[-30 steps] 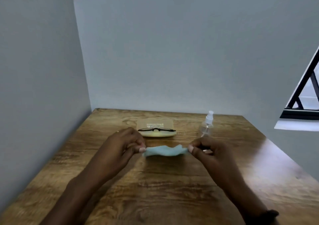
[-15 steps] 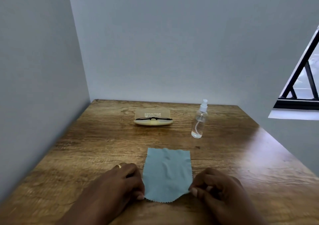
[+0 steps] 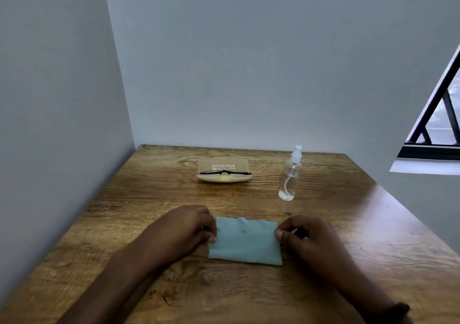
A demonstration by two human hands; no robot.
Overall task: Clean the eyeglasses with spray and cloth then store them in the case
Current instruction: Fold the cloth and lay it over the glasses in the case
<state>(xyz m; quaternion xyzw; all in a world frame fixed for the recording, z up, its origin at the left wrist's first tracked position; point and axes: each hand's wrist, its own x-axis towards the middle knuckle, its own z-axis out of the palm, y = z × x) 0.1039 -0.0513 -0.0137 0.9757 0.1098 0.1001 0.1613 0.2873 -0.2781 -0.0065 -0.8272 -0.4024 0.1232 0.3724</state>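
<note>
Both hands have moved forward and the blue cloth (image 3: 245, 242) looks shorter now, flat on the table (image 3: 149, 199). Left hand (image 3: 189, 229) and right hand (image 3: 306, 236) each pinch a side edge. Eyeglasses (image 3: 225, 173) sit on the case (image 3: 224, 180) at 12 o'clock, spray bottle (image 3: 290, 179) at 1.

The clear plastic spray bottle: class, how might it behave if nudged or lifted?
The clear plastic spray bottle stands tall and narrow, so a nudge would probably tip it. Little liquid shows inside, so likely light. Its round body might roll.
</note>
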